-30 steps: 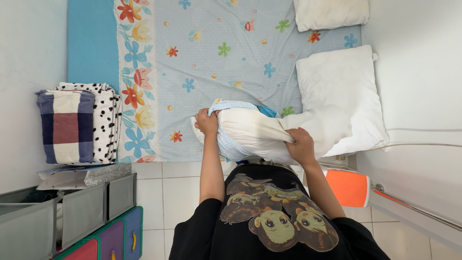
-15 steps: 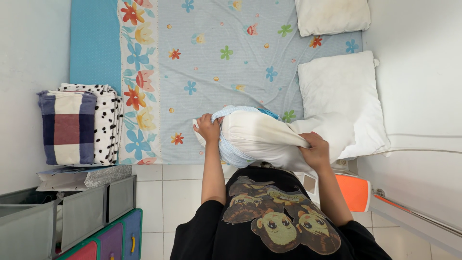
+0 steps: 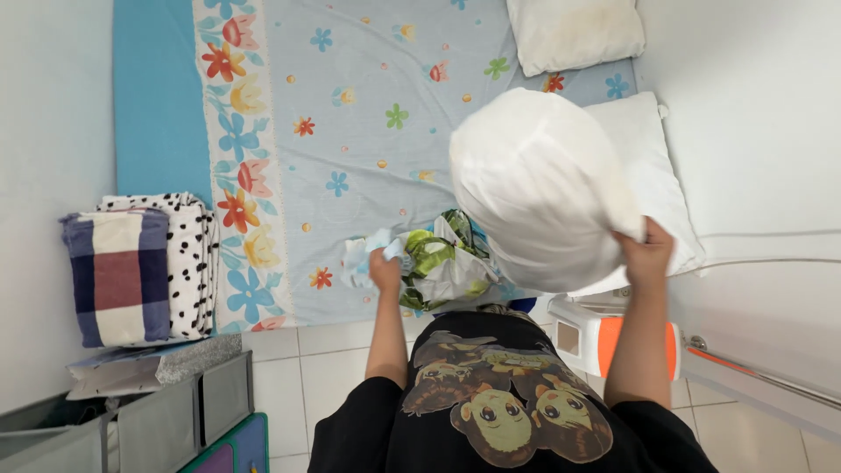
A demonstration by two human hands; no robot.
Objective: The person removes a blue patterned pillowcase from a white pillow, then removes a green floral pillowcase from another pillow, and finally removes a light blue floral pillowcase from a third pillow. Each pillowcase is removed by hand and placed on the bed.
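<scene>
Our right hand (image 3: 646, 250) grips a bare white pillow (image 3: 539, 188) aloft; our left hand (image 3: 384, 270) clutches the emptied pillowcase (image 3: 434, 263) below. Holding both corners firmly helps.

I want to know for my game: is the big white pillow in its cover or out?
Out. The right hand holds the bare white pillow up, while the left hand grips the empty flowered cover, crumpled on the bed.

My right hand (image 3: 646, 254) held a pillow (image 3: 539, 188) above the bed (image 3: 368, 105); folded blankets (image 3: 140, 263) lay left.
</scene>
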